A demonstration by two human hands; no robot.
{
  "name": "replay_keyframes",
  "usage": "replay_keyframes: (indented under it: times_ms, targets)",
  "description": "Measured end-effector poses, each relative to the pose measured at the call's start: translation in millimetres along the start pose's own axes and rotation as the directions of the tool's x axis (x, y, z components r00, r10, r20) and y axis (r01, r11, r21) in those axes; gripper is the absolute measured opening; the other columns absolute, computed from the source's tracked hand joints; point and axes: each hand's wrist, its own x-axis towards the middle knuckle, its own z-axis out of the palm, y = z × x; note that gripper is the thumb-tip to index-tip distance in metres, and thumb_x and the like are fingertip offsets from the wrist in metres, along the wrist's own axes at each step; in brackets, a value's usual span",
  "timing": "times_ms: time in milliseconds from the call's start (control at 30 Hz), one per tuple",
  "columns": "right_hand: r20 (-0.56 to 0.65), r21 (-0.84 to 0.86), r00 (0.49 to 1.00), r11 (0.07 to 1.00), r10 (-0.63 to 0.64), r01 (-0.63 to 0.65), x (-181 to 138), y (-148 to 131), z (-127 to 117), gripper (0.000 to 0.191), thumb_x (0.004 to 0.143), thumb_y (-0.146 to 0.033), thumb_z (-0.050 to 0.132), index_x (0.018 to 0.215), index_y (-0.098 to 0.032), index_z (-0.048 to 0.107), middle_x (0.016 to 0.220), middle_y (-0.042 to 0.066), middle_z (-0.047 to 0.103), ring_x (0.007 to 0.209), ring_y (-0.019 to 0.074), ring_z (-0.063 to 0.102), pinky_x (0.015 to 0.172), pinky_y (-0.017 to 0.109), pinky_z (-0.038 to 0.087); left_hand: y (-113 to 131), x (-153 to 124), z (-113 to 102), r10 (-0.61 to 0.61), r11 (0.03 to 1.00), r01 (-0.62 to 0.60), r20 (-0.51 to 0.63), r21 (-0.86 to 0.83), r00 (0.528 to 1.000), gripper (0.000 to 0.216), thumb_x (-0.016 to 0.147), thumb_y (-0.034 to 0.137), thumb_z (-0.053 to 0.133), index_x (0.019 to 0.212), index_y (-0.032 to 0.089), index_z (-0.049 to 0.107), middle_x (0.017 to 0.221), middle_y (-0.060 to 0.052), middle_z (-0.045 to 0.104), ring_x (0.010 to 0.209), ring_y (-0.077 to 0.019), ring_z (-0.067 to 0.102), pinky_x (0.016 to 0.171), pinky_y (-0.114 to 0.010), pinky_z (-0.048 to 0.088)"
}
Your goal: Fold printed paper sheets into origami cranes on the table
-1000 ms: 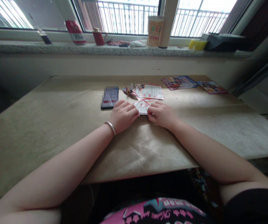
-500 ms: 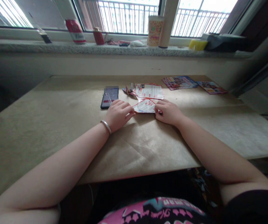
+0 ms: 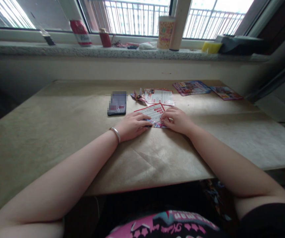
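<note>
A white printed sheet of paper (image 3: 150, 111) with red edges and red labels lies at a slant on the table between my hands. Its near edge looks folded up, showing a colourful strip. Across its left part rests my left hand (image 3: 135, 125), fingers stretched out and flat, a silver bangle on the wrist. My right hand (image 3: 177, 119) has its fingers and thumb bent together on the sheet's right side, pinching it near the fold. Just behind stands a crumpled colourful paper piece (image 3: 139, 96) beside another white printed sheet (image 3: 161, 97).
A phone (image 3: 117, 104) lies left of the papers. Several colourful booklets (image 3: 192, 88) lie at the back right of the beige table (image 3: 58, 132). On the windowsill stand a red can (image 3: 80, 32), a red bottle (image 3: 105, 38), a patterned cup (image 3: 166, 33) and a yellow block (image 3: 211, 47).
The sheet has turned and shifted nearer, and a side with red labels now shows. My left hand has slid right onto it with straighter fingers; my right hand has moved slightly left.
</note>
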Motion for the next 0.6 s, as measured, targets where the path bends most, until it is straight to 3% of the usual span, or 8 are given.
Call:
replay_keyframes:
  times_ms: [167, 333, 500, 600]
  targets:
    - [-0.188, 0.015, 0.976, 0.994, 0.106, -0.105, -3.0, 10.1, 1.1, 0.012, 0.083, -0.021, 0.056, 0.087, -0.023, 0.067, 0.101, 0.005, 0.068, 0.099, 0.0210, 0.059, 0.094, 0.042, 0.044, -3.5, -2.1, 0.2, -0.012, 0.999, 0.011, -0.009, -0.050, 1.000, 0.024, 0.093, 0.023, 0.047, 0.101, 0.025, 0.069, 0.117, -0.004, 0.067, 0.106, -0.0189, 0.060, 0.099, -0.041, 0.043]
    - [-0.206, 0.008, 0.971, 0.993, 0.120, -0.121, -3.3, 10.4, 2.2, 0.015, 0.084, -0.020, 0.056, 0.092, -0.023, 0.068, 0.105, 0.007, 0.067, 0.101, 0.0208, 0.059, 0.096, 0.043, 0.044, -6.0, -1.7, -1.8, 0.005, 0.996, -0.006, -0.011, -0.087, 1.000, 0.028, 0.090, 0.011, 0.042, 0.081, 0.020, 0.067, 0.103, -0.003, 0.071, 0.097, -0.0157, 0.062, 0.092, -0.033, 0.045]
    - [-0.207, -0.001, 0.971, 0.992, 0.123, -0.126, -3.6, 9.7, 2.4, 0.015, 0.084, -0.021, 0.056, 0.094, -0.023, 0.068, 0.107, 0.007, 0.067, 0.102, 0.0212, 0.060, 0.096, 0.043, 0.045, -2.0, -3.0, -5.4, -0.037, 0.999, 0.037, -0.028, 0.031, 0.999, 0.025, 0.094, 0.023, 0.044, 0.095, 0.022, 0.069, 0.101, -0.005, 0.070, 0.094, -0.0172, 0.061, 0.089, -0.034, 0.045]
    - [-0.194, 0.006, 0.970, 0.989, 0.148, -0.149, -4.0, 10.6, 3.2, 0.017, 0.084, -0.021, 0.057, 0.097, -0.024, 0.068, 0.110, 0.006, 0.067, 0.106, 0.0221, 0.059, 0.098, 0.044, 0.045, 2.1, -4.0, -4.8, 0.014, 0.992, -0.017, 0.017, 0.129, 1.000, 0.026, 0.096, 0.032, 0.045, 0.107, 0.027, 0.068, 0.104, -0.005, 0.068, 0.091, -0.0178, 0.060, 0.084, -0.033, 0.046]
